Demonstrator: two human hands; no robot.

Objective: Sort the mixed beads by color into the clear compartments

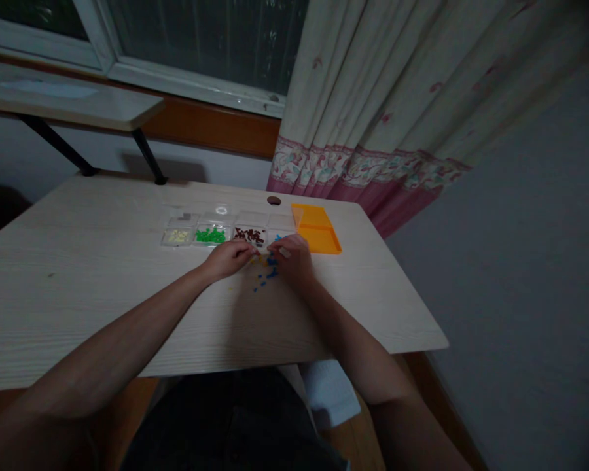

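Can't tell if left hand (230, 258) or right hand (294, 256) grips anything; go light, blue bits (271, 261) nearer table's (373, 307) right edge.

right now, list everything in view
table: one, pale wood, centre
clear boxes: four, transparent, row on table
cream pieces: many, cream, leftmost box
green pieces: many, green, second box
dark pieces: many, reddish brown, third box
blue pieces: several, blue, fourth box and table
yellow pieces: few, yellow, beside loose blue ones
orange case: one, orange, right of boxes
shelf: one, pale, back left
window: one, white-framed, back
curtain: one, cream and pink, beside window
wall: one, grey, right
pale item: one, whitish, below table
dark garment: one, dark, bottom
left hand: one, bare, near third box
right hand: one, bare, near fourth box
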